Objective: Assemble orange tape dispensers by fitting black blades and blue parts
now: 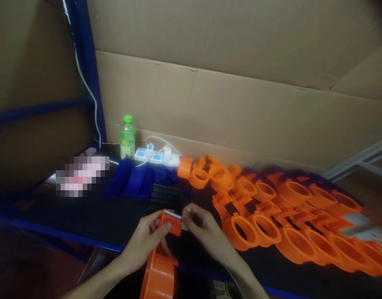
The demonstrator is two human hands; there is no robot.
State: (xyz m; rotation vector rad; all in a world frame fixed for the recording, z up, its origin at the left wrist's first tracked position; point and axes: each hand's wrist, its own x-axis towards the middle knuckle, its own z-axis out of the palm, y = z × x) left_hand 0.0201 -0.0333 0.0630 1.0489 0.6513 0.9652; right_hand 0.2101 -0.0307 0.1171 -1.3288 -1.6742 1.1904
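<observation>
My left hand point(147, 236) is closed around the head of an orange tape dispenser point(160, 274), its thumb pressed on the orange plate. A pale toothed blade point(172, 214) runs along the top edge of that head. The dispenser's round body hangs below, towards me, partly cut off by the frame. Close to the blade's right end is my right hand point(201, 222), with fingers curled into a pinch. What those fingers hold, if anything, is hidden. Just behind the hands lies a dark ribbed piece point(165, 196) on the black tabletop point(116, 222).
Several more orange dispensers point(267, 230) lie in rows on the right, somewhat blurred. Stacks of blue strips point(137, 180) lie behind my hands. A green-capped bottle point(128, 139) and a power strip point(150, 155) with cables stand by the cardboard wall point(241, 108). A pixelated item point(80, 176) is at left.
</observation>
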